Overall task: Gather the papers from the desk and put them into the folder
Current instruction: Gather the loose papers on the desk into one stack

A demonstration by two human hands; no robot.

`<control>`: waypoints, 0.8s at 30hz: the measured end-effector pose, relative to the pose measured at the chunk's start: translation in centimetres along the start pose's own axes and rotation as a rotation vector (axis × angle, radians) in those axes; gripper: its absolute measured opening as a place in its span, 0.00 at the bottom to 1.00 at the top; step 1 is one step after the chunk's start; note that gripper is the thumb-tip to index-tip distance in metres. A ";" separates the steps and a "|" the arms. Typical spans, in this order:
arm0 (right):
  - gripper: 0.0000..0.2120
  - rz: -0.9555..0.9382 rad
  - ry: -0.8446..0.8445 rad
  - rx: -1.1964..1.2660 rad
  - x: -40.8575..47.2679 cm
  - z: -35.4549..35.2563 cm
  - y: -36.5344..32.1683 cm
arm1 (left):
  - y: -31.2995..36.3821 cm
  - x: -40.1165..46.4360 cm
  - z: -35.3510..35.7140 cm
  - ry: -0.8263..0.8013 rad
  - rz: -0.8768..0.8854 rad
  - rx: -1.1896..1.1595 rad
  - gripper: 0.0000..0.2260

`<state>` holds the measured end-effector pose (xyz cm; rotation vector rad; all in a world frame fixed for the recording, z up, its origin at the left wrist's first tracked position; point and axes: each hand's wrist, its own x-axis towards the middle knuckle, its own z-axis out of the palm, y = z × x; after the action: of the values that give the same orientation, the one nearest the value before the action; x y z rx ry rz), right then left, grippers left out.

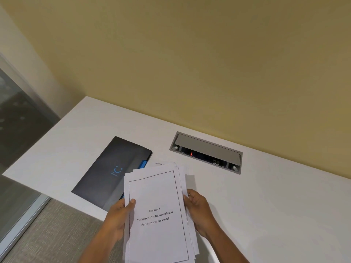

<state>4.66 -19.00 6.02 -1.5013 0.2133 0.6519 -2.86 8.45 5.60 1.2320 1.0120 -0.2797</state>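
A loose stack of white printed papers (pixel 157 198) is held up in front of me, its sheets fanned unevenly at the top; the front page reads "Chapter 3". My left hand (pixel 119 215) grips the stack's left edge with the thumb on the front page. My right hand (pixel 197 207) holds the right edge. A dark folder (pixel 108 171) with a blue smile logo lies closed on the white desk (pixel 266 196) just left of the papers, its near right corner hidden behind them. A blue tab shows at its right edge.
A grey power and cable box (pixel 207 151) with a raised lid is set into the desk behind the papers. A yellow wall stands behind the desk. Carpet and a glass panel lie to the left below the desk edge.
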 end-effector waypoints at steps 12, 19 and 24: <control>0.19 0.077 0.042 -0.409 4.2 0.6 -2.0 | -2.0 -0.5 -1.5 0.142 0.109 -0.124 0.09; 0.52 -0.054 -0.021 -1.148 10.0 -1.4 -3.1 | -4.1 -0.6 -5.0 0.221 0.069 -0.246 0.10; 0.63 -0.036 -0.133 -1.411 12.1 -1.0 -2.6 | -5.0 -0.6 -6.7 0.284 0.057 -0.287 0.10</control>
<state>16.14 -16.60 1.87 -2.7632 -0.5003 0.9250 -9.79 12.31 2.97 1.0527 1.2121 0.0875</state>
